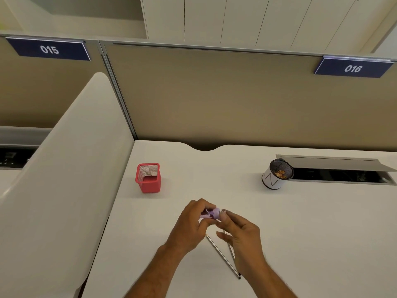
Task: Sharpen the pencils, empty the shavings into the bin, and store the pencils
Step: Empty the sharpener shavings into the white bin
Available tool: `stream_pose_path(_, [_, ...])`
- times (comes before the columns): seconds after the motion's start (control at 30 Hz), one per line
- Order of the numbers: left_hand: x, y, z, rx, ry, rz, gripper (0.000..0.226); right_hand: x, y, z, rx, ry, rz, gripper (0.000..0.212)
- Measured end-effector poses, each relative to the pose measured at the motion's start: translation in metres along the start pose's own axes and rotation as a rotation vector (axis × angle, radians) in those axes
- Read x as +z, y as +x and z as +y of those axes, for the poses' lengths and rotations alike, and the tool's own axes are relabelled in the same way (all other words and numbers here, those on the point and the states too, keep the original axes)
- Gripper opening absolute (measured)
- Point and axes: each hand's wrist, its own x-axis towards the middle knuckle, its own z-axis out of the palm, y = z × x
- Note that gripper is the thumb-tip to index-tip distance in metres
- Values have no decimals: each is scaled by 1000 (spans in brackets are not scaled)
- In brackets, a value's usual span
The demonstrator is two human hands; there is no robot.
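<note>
A small purple sharpener (211,213) is held above the white desk (300,222), near its front middle. My left hand (192,224) grips it from the left. My right hand (240,235) pinches its right end with thumb and forefinger. Two pencils lie on the desk below my hands: one (222,255) runs diagonally to the lower right, the other (231,248) is mostly hidden under my right hand. A red mesh pencil holder (148,178) stands at the back left. A round black mesh bin (277,174) wrapped in white paper, with shavings inside, stands at the back right.
An open cable hatch (339,175) with a raised lid sits behind the bin. A beige partition (214,93) closes the back of the desk. A white side divider (71,168) borders the left edge.
</note>
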Motion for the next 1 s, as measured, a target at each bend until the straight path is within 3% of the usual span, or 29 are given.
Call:
stream_pose_path(0.5, [9,9,6,124,7,-84,18,-22,19,-9,-81,-275,-80,13])
stream_pose_path(0.7, [17,21,25,181,-86,-83,26,-42,35,-37,-38,-215,-190,21])
stream_pose_path(0.83, [32,46,42,202,-120,-66,33,-63,50,-55,-43,-109,-159,36])
stream_pose_path(1.0, [59,88,62,183,-30,-40,39,-87,72,-72,-150,-159,-49,25])
